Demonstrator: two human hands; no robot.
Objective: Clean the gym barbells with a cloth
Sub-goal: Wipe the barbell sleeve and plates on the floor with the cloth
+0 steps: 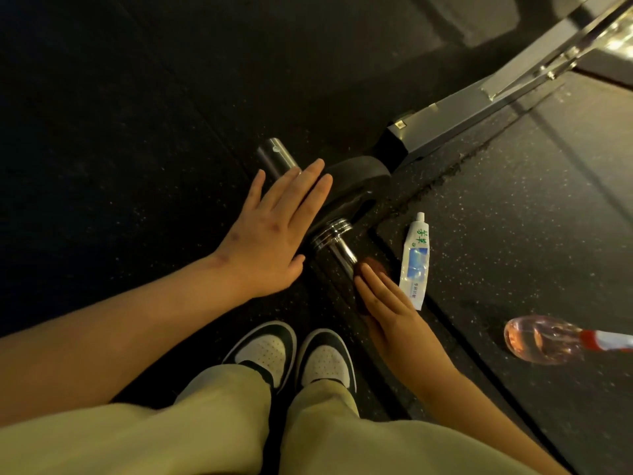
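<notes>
A chrome barbell (pixel 337 240) lies on the dark rubber floor, with a black weight plate (pixel 359 176) on its sleeve (pixel 275 157). My left hand (pixel 274 234) rests flat with straight fingers on the plate and sleeve. My right hand (pixel 387 306) presses a small dark reddish-brown cloth (pixel 375 265) onto the bar shaft with straight fingers. Most of the cloth is hidden under that hand.
A white toothpaste tube (pixel 415 260) lies on the floor just right of the bar. A clear spray bottle with pinkish liquid (pixel 544 339) lies at the right edge. A grey metal machine frame (pixel 455 114) runs diagonally at the top right. My two shoes (pixel 294 354) stand below the bar.
</notes>
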